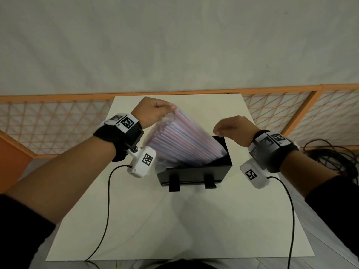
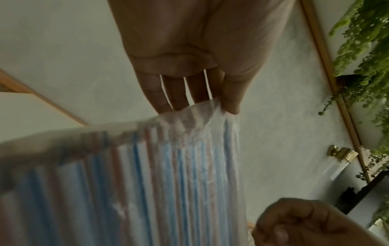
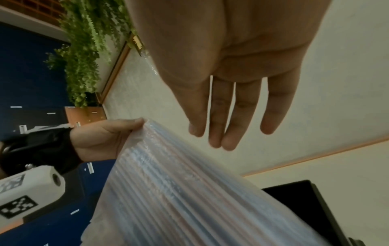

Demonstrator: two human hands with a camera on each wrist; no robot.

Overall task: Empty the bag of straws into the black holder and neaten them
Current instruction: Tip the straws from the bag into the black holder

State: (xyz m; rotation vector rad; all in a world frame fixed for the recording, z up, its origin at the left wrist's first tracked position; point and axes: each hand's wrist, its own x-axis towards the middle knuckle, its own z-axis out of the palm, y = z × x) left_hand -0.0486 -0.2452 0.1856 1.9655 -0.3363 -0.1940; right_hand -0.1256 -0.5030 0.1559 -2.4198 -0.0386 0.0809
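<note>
1. My left hand [image 1: 153,111]: raised over the far left of the black holder [image 1: 194,171]. The thumb and fingertips [image 2: 231,106] are pinching the crumpled top edge of the clear bag [image 2: 195,119], so the bag is hanging from that pinch.

2. Bag: thin transparent plastic, tilting down to the right. Its upper end is in my left pinch and its lower end is reaching into the open top of the holder. Its outline is blurring in the head and left wrist views.

3. Straws [image 1: 186,140]: a thick bundle with blue, red and white stripes, lying lengthwise inside the bag. Their lower ends are dipping into the holder; I cannot tell whether any are lying loose inside it.

4. My right hand [image 1: 233,127]: hovering just right of the bag, above the holder's far right corner and holding nothing. In the right wrist view the fingers [image 3: 235,116] are hanging nearly straight and close together, clear of the plastic; in the head view they are looking loosely curled.

5. Black holder: an open-topped rectangular box standing upright on the white table [image 1: 136,230], with two black clips on its near side.

6. Cables [image 1: 108,200]: one is trailing from each wrist camera across the table.
</note>
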